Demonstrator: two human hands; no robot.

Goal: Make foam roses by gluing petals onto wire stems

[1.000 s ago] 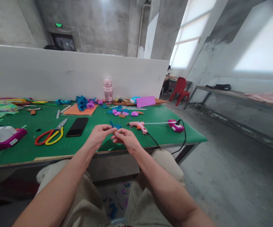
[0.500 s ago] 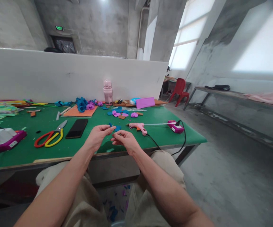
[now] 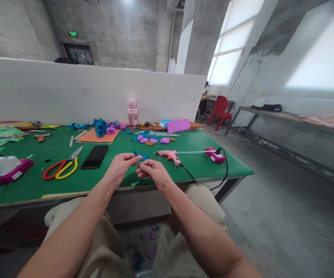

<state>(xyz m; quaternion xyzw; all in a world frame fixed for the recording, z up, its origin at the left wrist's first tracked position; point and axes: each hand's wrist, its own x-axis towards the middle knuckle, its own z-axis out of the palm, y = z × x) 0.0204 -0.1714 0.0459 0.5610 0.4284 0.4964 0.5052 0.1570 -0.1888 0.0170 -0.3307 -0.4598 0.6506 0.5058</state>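
Observation:
Near the front of the green table (image 3: 195,170), my left hand (image 3: 122,165) pinches a small blue piece (image 3: 136,153), which looks like paper or felt. Close beside it, my right hand (image 3: 152,170) has thumb and fingers pressed together; what is between them is too small to make out. Another blue piece (image 3: 144,156) shows just behind the fingertips. To the right of my hands lies a pink glue gun (image 3: 172,156) with a clear glue stick in its back. Blue, purple and brown cut pieces (image 3: 153,140) are scattered beyond my hands.
Left of my hands lie a black phone (image 3: 94,157) and red-and-yellow-handled scissors (image 3: 61,166). Blue and purple flowers (image 3: 100,127) rest on an orange sheet (image 3: 93,136). A pink bottle (image 3: 132,113) stands by the white partition (image 3: 97,92). The glue gun's cable runs over the table's front edge.
My hands hold almost the same pose, fingertips close together. The whole view has shifted very slightly; nothing on the table has visibly moved.

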